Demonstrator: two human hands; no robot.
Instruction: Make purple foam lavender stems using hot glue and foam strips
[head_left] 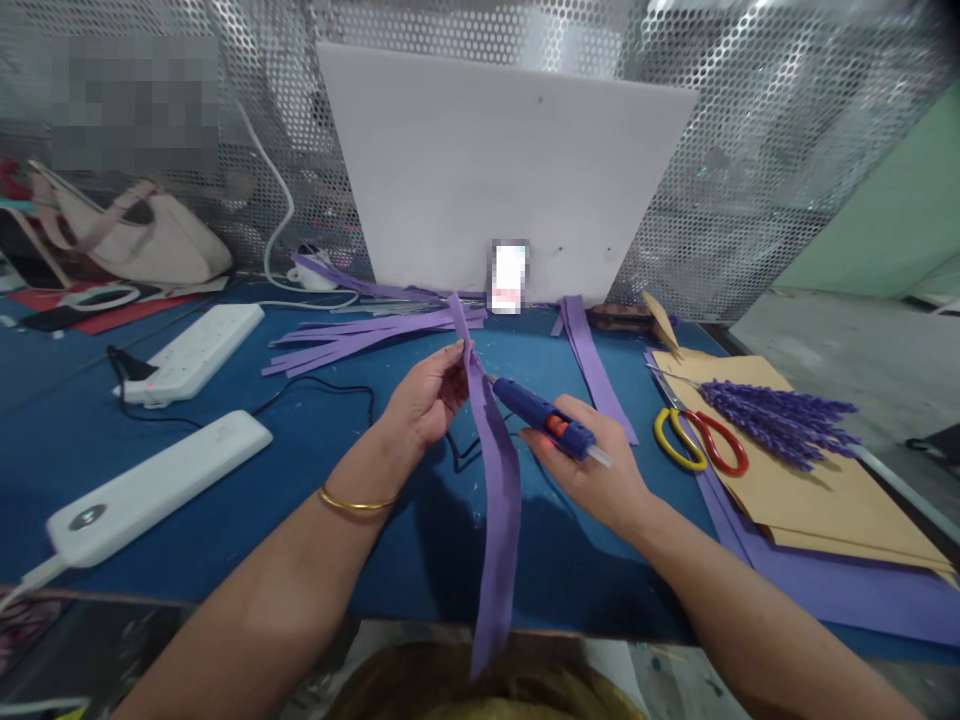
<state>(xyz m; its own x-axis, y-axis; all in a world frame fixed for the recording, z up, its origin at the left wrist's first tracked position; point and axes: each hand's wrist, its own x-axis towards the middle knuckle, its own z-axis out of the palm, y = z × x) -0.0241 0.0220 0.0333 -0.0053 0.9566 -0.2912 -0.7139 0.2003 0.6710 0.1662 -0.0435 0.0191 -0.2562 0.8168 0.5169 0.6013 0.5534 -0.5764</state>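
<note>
Pinching the purple strip (501,480) near its upper end, your left hand (427,398) has a narrow grip on it above the counter (300,535), its lower length hanging toward you; your right hand (600,465) has its grip wrapped around the blue glue gun (534,408), nozzle (490,380) close beside the strip. You seem to be at the gluing step, exact contact too small to make out. The next move likely calls for a steady strip, a careful squeeze and skin clear of that nozzle
</note>
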